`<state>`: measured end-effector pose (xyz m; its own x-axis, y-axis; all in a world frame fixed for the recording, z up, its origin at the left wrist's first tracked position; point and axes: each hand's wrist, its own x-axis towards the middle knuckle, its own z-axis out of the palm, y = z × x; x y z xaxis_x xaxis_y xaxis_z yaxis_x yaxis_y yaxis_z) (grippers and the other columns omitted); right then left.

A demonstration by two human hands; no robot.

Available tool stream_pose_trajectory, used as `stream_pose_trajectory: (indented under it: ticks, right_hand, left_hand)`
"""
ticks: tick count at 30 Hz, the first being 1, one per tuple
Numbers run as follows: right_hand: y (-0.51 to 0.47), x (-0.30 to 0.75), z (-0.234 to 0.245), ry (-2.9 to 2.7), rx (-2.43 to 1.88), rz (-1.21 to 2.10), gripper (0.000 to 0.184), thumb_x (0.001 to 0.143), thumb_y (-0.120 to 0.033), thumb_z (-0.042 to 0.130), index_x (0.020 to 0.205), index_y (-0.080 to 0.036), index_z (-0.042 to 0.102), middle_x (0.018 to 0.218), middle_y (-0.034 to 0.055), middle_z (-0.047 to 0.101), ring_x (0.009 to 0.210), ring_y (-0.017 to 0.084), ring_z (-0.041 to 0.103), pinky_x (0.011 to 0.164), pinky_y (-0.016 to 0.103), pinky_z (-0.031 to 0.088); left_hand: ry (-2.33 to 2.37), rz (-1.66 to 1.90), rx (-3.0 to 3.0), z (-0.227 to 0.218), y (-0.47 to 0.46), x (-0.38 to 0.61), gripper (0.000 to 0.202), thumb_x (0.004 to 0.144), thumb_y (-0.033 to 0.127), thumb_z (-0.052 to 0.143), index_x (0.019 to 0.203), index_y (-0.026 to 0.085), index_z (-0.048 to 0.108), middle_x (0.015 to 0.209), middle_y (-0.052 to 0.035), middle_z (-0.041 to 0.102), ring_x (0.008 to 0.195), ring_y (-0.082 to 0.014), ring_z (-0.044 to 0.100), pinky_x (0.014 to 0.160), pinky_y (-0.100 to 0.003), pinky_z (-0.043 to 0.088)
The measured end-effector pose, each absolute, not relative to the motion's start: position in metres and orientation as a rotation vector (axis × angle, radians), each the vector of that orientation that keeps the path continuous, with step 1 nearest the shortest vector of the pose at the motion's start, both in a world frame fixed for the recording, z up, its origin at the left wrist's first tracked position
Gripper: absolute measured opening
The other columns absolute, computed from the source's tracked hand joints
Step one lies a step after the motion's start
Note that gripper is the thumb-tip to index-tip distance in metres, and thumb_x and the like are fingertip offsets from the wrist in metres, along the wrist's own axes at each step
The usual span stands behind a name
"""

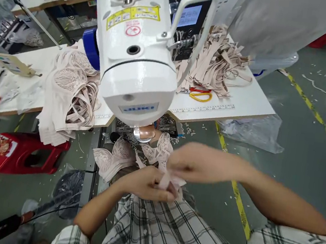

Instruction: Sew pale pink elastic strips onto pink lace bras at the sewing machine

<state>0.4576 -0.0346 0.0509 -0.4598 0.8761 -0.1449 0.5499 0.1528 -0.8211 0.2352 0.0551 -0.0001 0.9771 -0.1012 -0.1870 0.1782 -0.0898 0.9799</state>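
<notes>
My left hand (147,182) is closed around a bunched part of a pale pink lace bra (164,148), low in front of my checked shirt. Just above and to the right, my right hand (192,162) is curled closed and blurred by motion. A pale fabric strip (165,179) runs between the two hands; the right fingertips seem to pinch its upper end. Another lace bra (116,158) lies to the left of my hands, over my lap. Beyond them stands a white sewing machine (137,90), its needle area hidden under the head.
A pile of lace bras (68,85) hangs over the left tabletop's edge. On the right tabletop (243,104) are a heap of beige straps (216,61) and yellow-and-red handled scissors (200,95). A red stool (23,153) stands at the left. Plastic bags hang at the right.
</notes>
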Motion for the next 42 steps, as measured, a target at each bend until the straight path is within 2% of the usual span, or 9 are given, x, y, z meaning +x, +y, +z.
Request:
stream_pose_trajectory:
  ticks: [5,9,11,14,17,20,26,32,42]
  right_hand:
    - [-0.018,0.518,0.033,-1.668,-1.864,0.988,0.021,0.086,-0.039,0.060,0.081,-0.022,0.070,0.061,-0.0023,0.057,0.053,0.012,0.047,0.053,0.026,0.033]
    - [-0.032,0.499,0.000,-1.296,-1.966,0.476,0.032,0.089,-0.050,0.058,0.093,-0.020,0.070,0.085,0.0063,0.067,0.079,0.020,0.060,0.071,0.033,0.046]
    - [-0.039,0.470,-0.020,-1.329,-1.786,0.629,0.045,0.093,-0.059,0.048,0.093,-0.020,0.071,0.094,0.0094,0.068,0.090,0.023,0.061,0.081,0.037,0.049]
    - [-0.044,0.435,-0.042,-1.268,-1.363,1.299,0.068,0.097,-0.068,0.026,0.096,-0.019,0.072,0.090,0.0085,0.069,0.085,0.020,0.063,0.078,0.034,0.051]
    - [-0.035,0.426,-0.043,-0.901,-1.251,1.480,0.054,0.092,-0.065,0.047,0.100,-0.019,0.073,0.086,0.0052,0.069,0.075,0.015,0.062,0.067,0.027,0.050]
    - [-0.015,0.437,-0.032,-0.654,-1.266,1.257,0.038,0.086,-0.055,0.065,0.095,-0.020,0.074,0.076,0.0010,0.068,0.061,0.010,0.058,0.057,0.022,0.047]
    - [0.024,0.459,-0.018,-0.759,-1.283,1.153,0.033,0.081,-0.049,0.073,0.088,-0.018,0.069,0.062,-0.0011,0.066,0.055,0.010,0.061,0.051,0.020,0.047]
    - [0.045,0.456,-0.017,-1.063,-1.449,0.986,0.016,0.083,-0.034,0.068,0.083,-0.019,0.063,0.069,-0.0013,0.067,0.060,0.012,0.060,0.059,0.025,0.050]
    - [0.075,0.446,-0.020,-1.309,-1.539,0.560,0.008,0.086,-0.026,0.061,0.086,-0.020,0.064,0.108,0.0058,0.066,0.084,0.018,0.061,0.079,0.035,0.053]
  left_hand:
    - [0.297,-0.142,1.607,-0.006,0.063,0.226,0.053,0.098,0.053,0.044,0.087,0.014,0.078,0.067,-0.0044,0.066,0.056,-0.0117,0.050,0.057,-0.023,0.038]
    - [0.445,0.013,1.573,-0.004,0.064,0.237,0.052,0.099,0.053,0.042,0.094,0.015,0.078,0.062,-0.0009,0.060,0.053,-0.0099,0.042,0.054,-0.023,0.034]
    - [0.537,0.052,1.602,0.002,0.059,0.249,0.049,0.100,0.049,0.041,0.096,0.017,0.078,0.064,-0.0005,0.061,0.057,-0.0110,0.048,0.058,-0.023,0.038]
    - [0.582,0.045,1.666,0.012,0.051,0.266,0.045,0.101,0.041,0.042,0.091,0.017,0.078,0.078,-0.0030,0.068,0.075,-0.0147,0.060,0.070,-0.024,0.045]
    - [0.523,0.041,1.763,0.017,0.049,0.274,0.042,0.101,0.040,0.042,0.093,0.017,0.076,0.076,-0.0025,0.068,0.071,-0.0142,0.061,0.067,-0.024,0.047]
    - [0.405,0.235,2.081,0.011,0.058,0.265,0.032,0.099,0.038,0.050,0.109,0.018,0.072,0.076,-0.0011,0.068,0.066,-0.0129,0.060,0.063,-0.023,0.048]
    - [0.713,0.763,2.529,-0.016,0.084,0.241,0.037,0.098,0.018,0.047,0.132,0.019,0.062,0.118,-0.0141,0.067,0.105,-0.0214,0.064,0.082,-0.028,0.050]
    - [0.959,0.582,2.579,-0.005,0.088,0.237,0.034,0.099,0.030,0.049,0.125,0.019,0.068,0.087,-0.0069,0.064,0.078,-0.0160,0.062,0.065,-0.024,0.046]
    - [0.802,0.187,2.439,-0.007,0.111,0.225,0.044,0.100,0.038,0.043,0.138,0.021,0.057,0.081,-0.0027,0.076,0.058,-0.0143,0.064,0.055,-0.024,0.042]
